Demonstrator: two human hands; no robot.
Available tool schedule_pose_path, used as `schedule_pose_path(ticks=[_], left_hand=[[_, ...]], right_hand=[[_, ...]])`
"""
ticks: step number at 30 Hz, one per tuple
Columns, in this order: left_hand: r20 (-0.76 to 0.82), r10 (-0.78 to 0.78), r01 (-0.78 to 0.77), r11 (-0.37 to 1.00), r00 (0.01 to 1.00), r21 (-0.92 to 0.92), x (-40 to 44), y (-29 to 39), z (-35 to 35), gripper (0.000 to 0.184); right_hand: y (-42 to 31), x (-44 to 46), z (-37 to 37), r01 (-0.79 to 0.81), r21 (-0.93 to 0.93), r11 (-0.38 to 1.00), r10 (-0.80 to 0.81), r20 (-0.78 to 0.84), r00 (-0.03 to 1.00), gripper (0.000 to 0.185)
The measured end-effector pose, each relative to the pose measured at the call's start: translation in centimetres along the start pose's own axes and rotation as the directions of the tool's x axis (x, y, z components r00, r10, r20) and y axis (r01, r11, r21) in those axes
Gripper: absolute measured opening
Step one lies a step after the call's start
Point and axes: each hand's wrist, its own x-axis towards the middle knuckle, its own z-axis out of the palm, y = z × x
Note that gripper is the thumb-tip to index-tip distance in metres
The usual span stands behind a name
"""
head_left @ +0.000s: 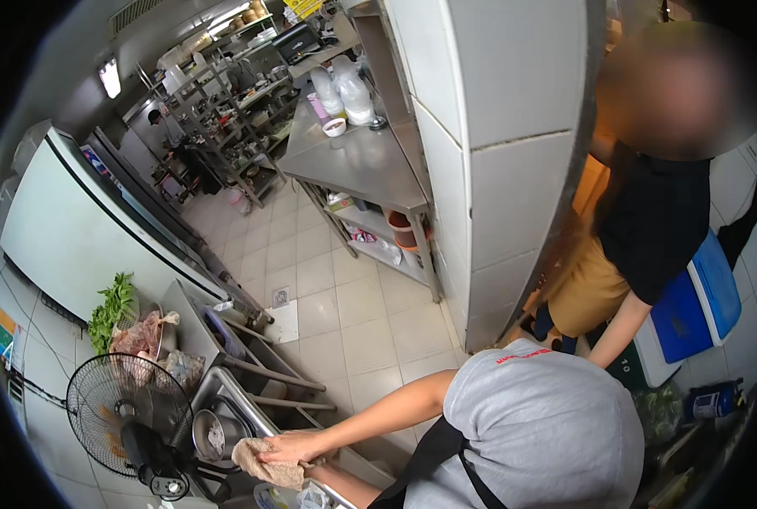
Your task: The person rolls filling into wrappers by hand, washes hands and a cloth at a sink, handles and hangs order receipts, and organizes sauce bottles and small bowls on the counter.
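A black fan [128, 416] stands at the lower left, just beside a metal pot [200, 436], its cage screening part of the worktop behind. Past it are bagged food [141, 335] and leafy greens [111, 312], with a big white fridge [98, 220] beyond. A steel table [361, 161] carrying a small bowl [334, 127] and plastic-wrapped stacks [353, 97] stands farther back, and a tiled pillar [523, 170] rises between it and a co-worker [658, 229] in a black top, near a blue bin [684, 314].

The person's right hand [292, 446] reaches over the sink edge [264, 420], fingers bent over a tan cloth [268, 468] and pressed onto it. The cloth is bunched under the hand, just beside the pot, and hangs out past the fingertips. The left forearm [349, 485] comes in below the right one; the left hand is mostly hidden behind the cloth and the right hand, so whether it grips or lies spread, I cannot tell.

The pale thing in the pot is hard to make out. The frame's lower edge cuts off the sink, and the co-worker's head is blurred. Another person [166, 127] far back is too small to read clearly.
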Motion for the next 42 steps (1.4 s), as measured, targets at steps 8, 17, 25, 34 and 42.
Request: schedule_pose_path(ticks=[8, 17, 25, 34, 42], left_hand=[[0.028, -0.071, 0.072, 0.997, 0.997, -0.041, 6.1, -3.5, 5.7, 0.036], [0.078, -0.099, 0.104, 0.992, 0.992, -0.068, 17.3, -6.5, 9.8, 0.038], [0.394, -0.259, 0.235, 0.966, 0.882, 0.108, 28.8, -4.8, 17.1, 0.044], [0.810, -0.421, -0.733, 0.377, 0.409, 0.566, 35.8, -4.0, 31.8, 0.073], [0.994, -0.111, -0.437, 0.895, -0.012, 0.095, 33.9, -7.2, 47.0, 0.083]], right_hand=[[0.0, 4.9, -6.9, 0.365, -0.275, 0.890, -0.419, -0.173, 0.891, 0.077], [11.3, 12.5, -9.5, 0.088, 0.957, 0.276, 0.108, -0.122, 0.987, 0.048], [13.3, 16.6, -24.5, -0.230, 0.716, 0.659, 0.188, 0.140, 0.972, 0.053], [20.3, 21.3, -34.0, 0.229, 0.973, 0.041, 0.357, -0.228, 0.906, 0.084], [23.9, 14.7, -52.6, 0.356, 0.277, 0.893, 0.211, -0.954, 0.213, 0.033]])
